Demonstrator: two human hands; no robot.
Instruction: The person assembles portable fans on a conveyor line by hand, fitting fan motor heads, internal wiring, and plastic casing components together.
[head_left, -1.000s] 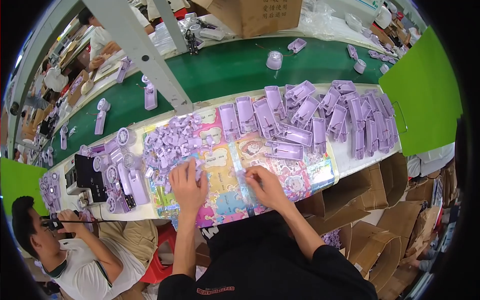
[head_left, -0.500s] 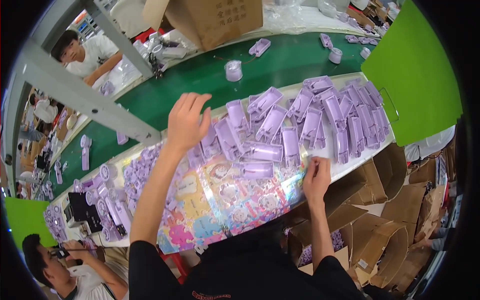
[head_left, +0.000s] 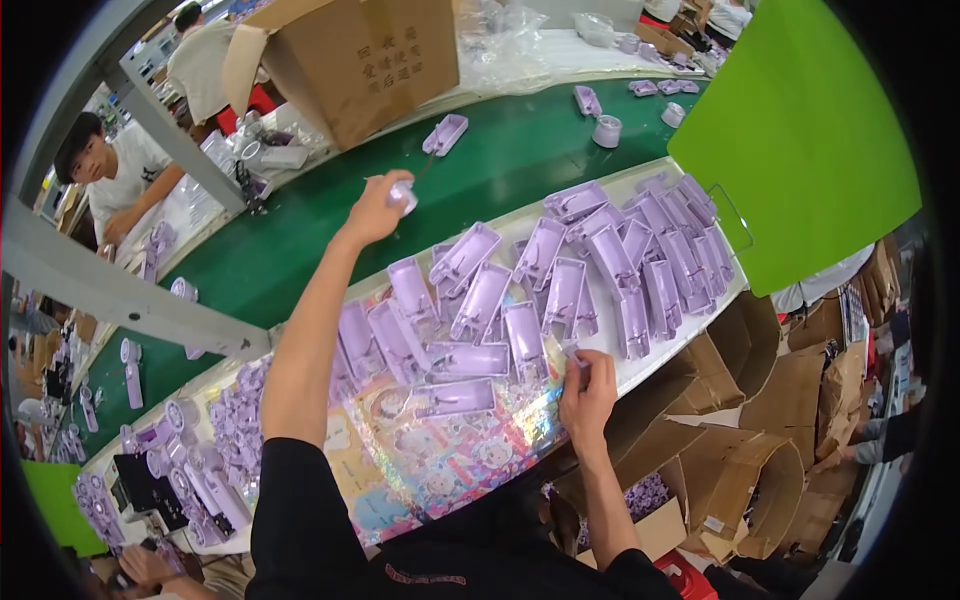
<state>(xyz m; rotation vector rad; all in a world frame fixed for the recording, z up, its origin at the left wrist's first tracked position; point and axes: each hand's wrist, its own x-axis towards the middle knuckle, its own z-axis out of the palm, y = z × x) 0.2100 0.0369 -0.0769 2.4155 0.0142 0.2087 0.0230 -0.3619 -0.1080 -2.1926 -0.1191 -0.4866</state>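
Observation:
Reaching over the green conveyor belt [head_left: 300,215], my left hand [head_left: 372,212] is closed on a round purple fan head [head_left: 404,196]. A thin wire runs from near it to an open purple handle shell [head_left: 445,135] lying on the belt. My right hand [head_left: 588,392] rests at the front of the table with its fingers curled together; what they pinch, if anything, is too small to name. Beside it lie many purple handle shells [head_left: 483,302], piled open side up with small wires in them. Under some of them is a shiny, colourful printed sheet [head_left: 470,450].
Small purple parts [head_left: 237,420] are heaped left, near assembled handheld fans [head_left: 205,485]. A grey metal post [head_left: 130,285] crosses the left side. A cardboard box [head_left: 350,70] stands beyond the belt, and a green panel [head_left: 800,150] at right. Open cartons [head_left: 740,480] sit below. Co-workers are nearby.
My left hand has moved forward from above the table edge to the belt and taken hold of the fan head. The view has shifted; my right hand stays by the shells.

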